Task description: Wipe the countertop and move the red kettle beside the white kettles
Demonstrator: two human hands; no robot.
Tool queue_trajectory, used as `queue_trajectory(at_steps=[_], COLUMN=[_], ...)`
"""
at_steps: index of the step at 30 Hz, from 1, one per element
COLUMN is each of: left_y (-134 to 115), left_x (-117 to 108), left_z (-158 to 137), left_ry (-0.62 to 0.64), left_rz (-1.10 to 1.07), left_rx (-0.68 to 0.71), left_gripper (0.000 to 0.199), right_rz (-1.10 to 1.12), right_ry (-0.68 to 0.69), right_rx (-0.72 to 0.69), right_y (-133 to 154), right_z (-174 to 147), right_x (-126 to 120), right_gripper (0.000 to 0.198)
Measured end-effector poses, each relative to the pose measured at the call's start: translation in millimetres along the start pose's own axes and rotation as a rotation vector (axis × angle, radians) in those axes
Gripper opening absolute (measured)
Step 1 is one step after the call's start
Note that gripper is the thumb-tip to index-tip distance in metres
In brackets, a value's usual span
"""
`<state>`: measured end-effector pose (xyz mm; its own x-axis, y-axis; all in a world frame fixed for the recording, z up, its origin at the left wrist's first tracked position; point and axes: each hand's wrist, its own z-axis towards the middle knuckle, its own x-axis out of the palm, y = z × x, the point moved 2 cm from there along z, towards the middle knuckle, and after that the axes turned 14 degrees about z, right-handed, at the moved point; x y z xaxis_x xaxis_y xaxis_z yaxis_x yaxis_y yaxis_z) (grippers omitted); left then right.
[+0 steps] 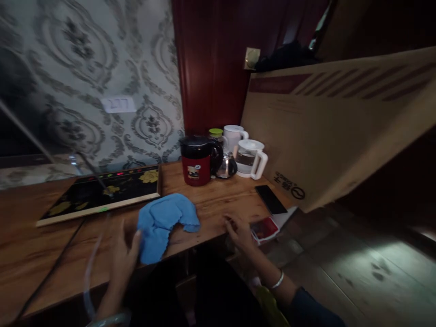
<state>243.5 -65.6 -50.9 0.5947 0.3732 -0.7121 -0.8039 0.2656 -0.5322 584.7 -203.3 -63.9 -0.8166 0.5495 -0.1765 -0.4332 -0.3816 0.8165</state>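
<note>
A crumpled blue cloth (160,222) lies on the wooden table near its front edge. My left hand (124,250) is at the cloth's left side, thumb apart from the fingers, with nothing gripped in it. Whether the thumb touches the cloth is blurred. Over the front edge, to the right of the cloth, my right hand (240,234) hangs with loosely bent fingers and nothing visible between them. A red box (265,228) is just beyond that hand, and a dark phone (270,199) lies behind it.
At the back stand a red-and-black kettle (196,165), a glass jug with white lid (250,156) and other pitchers. A black flowered tray-like appliance (112,188) sits left, near a cable and a clear tube (90,277). A large cardboard box (327,118) leans on the right.
</note>
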Motion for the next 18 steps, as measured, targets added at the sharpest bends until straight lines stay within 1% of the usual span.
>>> queue_trajectory(at_steps=[1,3,5,6,7,9,12,16,18], left_y=[-1.3,-4.4,-9.2,-12.4,-16.2,-25.5,-42.3,-63.1,-68.6], left_x=[-0.2,-0.7,-2.2,-3.6,-5.5,-10.8,-21.1,-33.0,-35.3], left_z=[2.1,5.7,7.0,6.5,5.3,1.5,-5.0,-10.1,-11.0], left_ry=[0.007,0.015,0.022,0.027,0.035,0.047,0.031,-0.019,-0.030], left_rz=[0.015,0.029,0.035,0.038,0.043,0.056,0.081,0.140,0.169], left_rx=[0.006,0.007,-0.007,-0.014,-0.018,-0.019,0.009,0.088,0.089], left_gripper=[0.078,0.085,0.084,0.080,0.075,0.069,0.070,0.069,0.069], right_rz=[0.016,0.131,0.307,0.355,0.389,0.451,0.565,0.694,0.741], right_ry=[-0.103,-0.368,-0.649,-0.744,-0.808,-0.879,-0.911,-0.906,-0.905], right_rx=[0.056,0.198,0.352,0.397,0.428,0.474,0.541,0.585,0.593], right_y=[-5.7,-19.9,-36.4,-43.6,-50.0,-60.5,-70.9,-79.7,-83.7], right_z=[-8.4,-26.0,-44.2,-52.1,-58.6,-67.0,-66.9,-50.3,-40.8], right_x=[-17.1,-52.7,-86.5,-101.5,-114.9,-136.2,-154.4,-161.4,-162.5], right_gripper=[0.022,0.021,0.027,0.031,0.034,0.036,0.034,0.026,0.022])
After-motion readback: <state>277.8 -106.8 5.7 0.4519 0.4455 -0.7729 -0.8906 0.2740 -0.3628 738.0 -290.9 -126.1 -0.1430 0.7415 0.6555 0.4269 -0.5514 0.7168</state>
